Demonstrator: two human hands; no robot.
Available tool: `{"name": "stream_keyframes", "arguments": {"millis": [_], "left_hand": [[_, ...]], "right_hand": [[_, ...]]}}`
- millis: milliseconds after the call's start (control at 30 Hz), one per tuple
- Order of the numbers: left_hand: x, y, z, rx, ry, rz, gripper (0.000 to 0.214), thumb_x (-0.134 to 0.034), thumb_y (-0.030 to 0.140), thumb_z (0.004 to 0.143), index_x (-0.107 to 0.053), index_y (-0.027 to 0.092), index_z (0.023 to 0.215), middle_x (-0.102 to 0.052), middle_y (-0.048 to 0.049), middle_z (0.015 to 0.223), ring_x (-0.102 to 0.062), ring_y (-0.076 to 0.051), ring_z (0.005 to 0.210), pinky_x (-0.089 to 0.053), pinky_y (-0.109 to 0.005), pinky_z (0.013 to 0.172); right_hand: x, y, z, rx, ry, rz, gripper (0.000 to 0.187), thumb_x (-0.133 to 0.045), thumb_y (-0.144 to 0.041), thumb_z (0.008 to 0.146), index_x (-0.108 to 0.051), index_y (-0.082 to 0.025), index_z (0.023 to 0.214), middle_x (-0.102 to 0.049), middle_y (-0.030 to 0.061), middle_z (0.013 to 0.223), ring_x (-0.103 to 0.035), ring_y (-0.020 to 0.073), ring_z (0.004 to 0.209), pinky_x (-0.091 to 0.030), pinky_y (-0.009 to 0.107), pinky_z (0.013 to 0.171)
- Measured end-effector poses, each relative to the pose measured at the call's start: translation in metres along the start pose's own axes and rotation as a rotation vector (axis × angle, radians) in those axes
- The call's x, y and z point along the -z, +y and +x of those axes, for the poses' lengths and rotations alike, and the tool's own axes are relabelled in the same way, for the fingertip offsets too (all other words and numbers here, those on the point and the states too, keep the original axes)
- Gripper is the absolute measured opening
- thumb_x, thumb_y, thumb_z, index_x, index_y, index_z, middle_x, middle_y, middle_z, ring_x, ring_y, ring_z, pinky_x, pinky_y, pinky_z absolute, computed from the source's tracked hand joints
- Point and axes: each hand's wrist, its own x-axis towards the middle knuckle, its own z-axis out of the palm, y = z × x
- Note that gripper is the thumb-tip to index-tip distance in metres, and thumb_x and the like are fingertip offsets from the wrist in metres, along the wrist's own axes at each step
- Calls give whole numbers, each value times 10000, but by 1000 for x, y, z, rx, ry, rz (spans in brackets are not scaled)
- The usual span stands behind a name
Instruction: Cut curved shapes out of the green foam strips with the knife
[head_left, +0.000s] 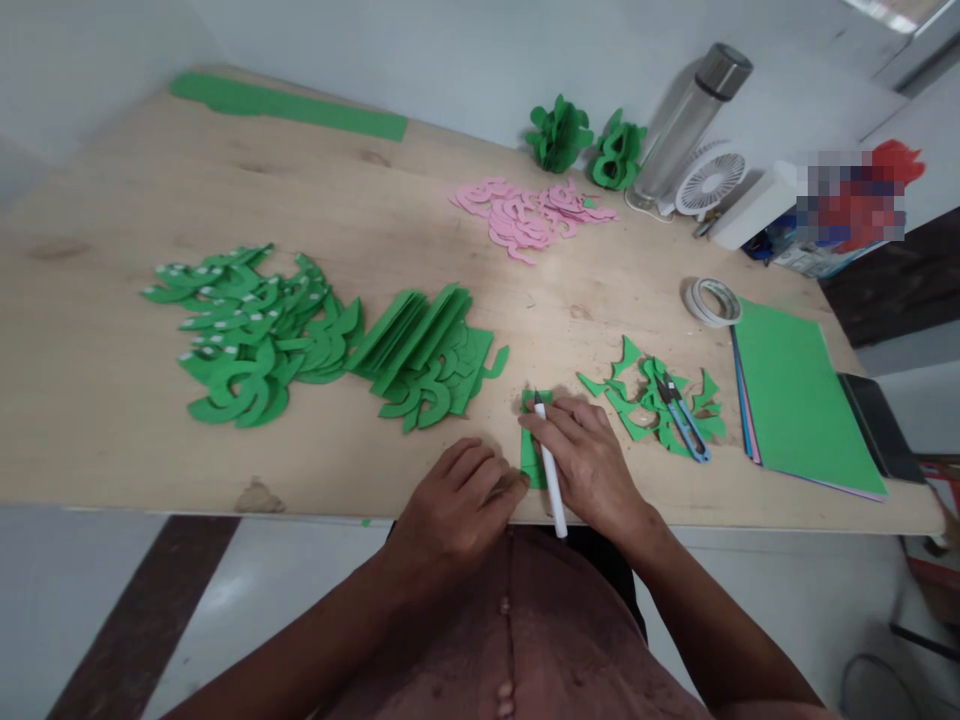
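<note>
A small green rectangular piece of craft sheet [531, 455] lies near the table's front edge, between my hands. My left hand [459, 505] is closed with curled fingers, its thumb and forefinger at the lower left corner of that piece. A white pen [551, 470] is gripped in my right hand [589, 460]; its dark tip points away from me. Fingertips of the right hand also rest on the upper part of the green piece. To the left sit folded green sheets [412, 335] and green curved cut-outs [431, 395].
More green cut-outs [255, 320] are heaped at left. Blue thread snips [686, 420] lie on green scraps [630, 405]. At right are stacked craft sheets [814, 400] and tape rolls [712, 302]. Pink cut-outs [525, 215], a bottle [679, 130] and a fan [711, 180] stand farther back.
</note>
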Motion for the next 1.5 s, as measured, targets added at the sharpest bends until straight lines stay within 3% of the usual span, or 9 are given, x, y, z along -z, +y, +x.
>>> {"name": "stream_keyframes", "arguments": {"millis": [167,567,767,1500], "left_hand": [[0,0,9,41,-12,-73,189,-495,93,937,-653,163,860,-609,-65,843,-558,-210,876,-550,-401,808],[-4,-3,19,90,-5,-112,257,-480,115,947,-625,178,744,-649,-77,895,-573,-217,915,-540,-394,820],[-5,-4,20,81,-5,-63,195,-482,117,947,-661,158,881,-683,-93,983,-591,-235,977,-543,-416,867],[-3,-7,16,130,-20,-111,158,-498,161,950,-613,158,1059,-687,-101,1069,-584,-266,1065,-496,-465,946]], "right_hand": [[0,1,0,8,10,1,351,-480,-120,983,-629,-208,1289,-701,96,1248,-531,294,1179,-410,430,917],[-1,1,0,6,1,7,423,-499,-132,982,-566,-250,1383,-694,97,1247,-532,290,1184,-408,429,935],[-1,0,-1,4,12,4,408,-493,-151,993,-564,-248,1383,-698,97,1235,-540,287,1169,-410,428,938],[-2,-2,-1,-7,9,-25,404,-501,-162,996,-567,-263,1381,-700,95,1232,-544,288,1160,-406,425,924]]}}
